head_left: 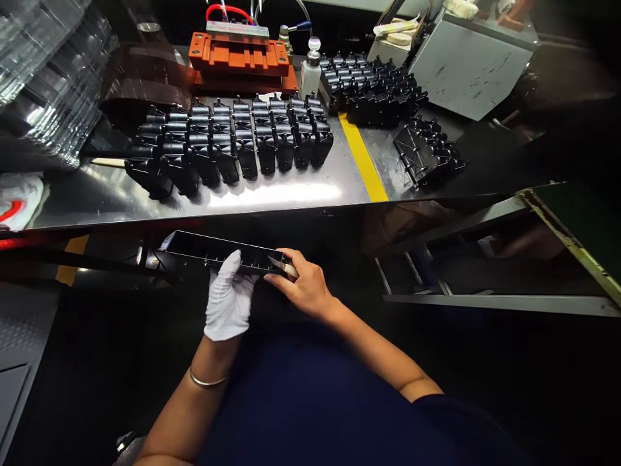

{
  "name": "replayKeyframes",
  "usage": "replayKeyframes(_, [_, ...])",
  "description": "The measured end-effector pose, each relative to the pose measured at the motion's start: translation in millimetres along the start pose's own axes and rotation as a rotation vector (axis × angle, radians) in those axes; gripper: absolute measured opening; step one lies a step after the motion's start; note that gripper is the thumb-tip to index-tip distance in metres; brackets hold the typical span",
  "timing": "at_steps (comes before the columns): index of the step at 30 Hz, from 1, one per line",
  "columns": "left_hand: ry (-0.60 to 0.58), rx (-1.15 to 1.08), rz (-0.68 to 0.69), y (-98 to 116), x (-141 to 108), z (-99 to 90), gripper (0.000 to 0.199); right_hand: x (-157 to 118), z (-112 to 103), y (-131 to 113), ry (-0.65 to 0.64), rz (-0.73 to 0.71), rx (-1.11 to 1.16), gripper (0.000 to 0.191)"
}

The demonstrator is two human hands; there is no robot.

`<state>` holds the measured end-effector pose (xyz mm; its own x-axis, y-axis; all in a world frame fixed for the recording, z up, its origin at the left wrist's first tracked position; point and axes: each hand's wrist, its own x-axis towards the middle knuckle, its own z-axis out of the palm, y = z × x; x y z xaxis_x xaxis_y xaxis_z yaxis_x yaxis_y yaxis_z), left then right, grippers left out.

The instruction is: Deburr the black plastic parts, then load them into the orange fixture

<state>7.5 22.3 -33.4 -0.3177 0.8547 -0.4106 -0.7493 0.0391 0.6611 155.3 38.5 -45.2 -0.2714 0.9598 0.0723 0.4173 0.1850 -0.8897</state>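
Shiny metal makes up the counter (291,193), which runs across the upper half of the view, with dim, dark space below its front edge. Along its middle stands a row of ribbed black plastic pieces (233,136), set side by side. Behind that row sits an orange fixture (240,57) with a red hose (230,9) curving above it, and just to the right of the fixture is a white bottle (310,74) with a round top. Yellow tape (363,158) crosses the counter; beyond it, on the right, lie a dense group of similar black pieces (383,90) and, nearer the front edge, a smaller set of the same kind (429,152). Farther back on that side is a scuffed grey box (473,61). Clear plastic packaging (53,84) is stacked at the far left, with a white cloth (19,197) bearing a red mark below it. In front of the counter, apart from it, a long, hollow black part (218,249) is held up between the person's two hands. White-gloved, the left hand (228,301) has its fingers closed around the near side of the part, with the thumb up over the rim. Fingers of the bare right hand (308,285) are wrapped around a small knife-like tool (290,268), its pointed tip directed toward the part's right end; whether the tip touches it cannot be told. Around the left wrist is a silver bracelet (207,383).
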Motion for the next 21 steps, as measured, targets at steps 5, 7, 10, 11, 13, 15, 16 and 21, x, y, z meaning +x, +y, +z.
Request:
replayKeyframes(5, [0.130,0.154,0.498,-11,1,9.5,0.040,-11,7,-7,-0.013,0.058,0.237,0.029])
replayKeyframes(7, [0.120,0.241,0.678,-15,1,5.5,0.054,-15,13,-8,-0.071,0.101,0.370,0.029])
replayKeyframes(10, [0.055,0.366,0.806,-16,1,-1.7,0.068,-18,24,-7,-0.083,0.158,0.476,0.033])
replayKeyframes(11, [0.047,0.394,0.816,-16,1,-3.4,0.068,-18,27,-6,-0.060,0.168,0.490,0.033])
replayKeyframes(13, [0.051,0.413,0.827,-16,1,-5.1,0.067,-19,32,-4,-0.008,0.185,0.510,0.035])
replayKeyframes(15, [0.046,0.381,0.847,-16,0,-4.9,0.067,-19,36,-1,0.034,0.194,0.525,0.037])
replayKeyframes(16, [0.034,0.356,0.852,-15,-1,-4.1,0.067,-19,38,3,0.048,0.194,0.526,0.037])
replayKeyframes(21, [-0.005,0.272,0.707,5,-19,4.5,0.054,-18,42,36,0.152,0.313,0.547,0.044])
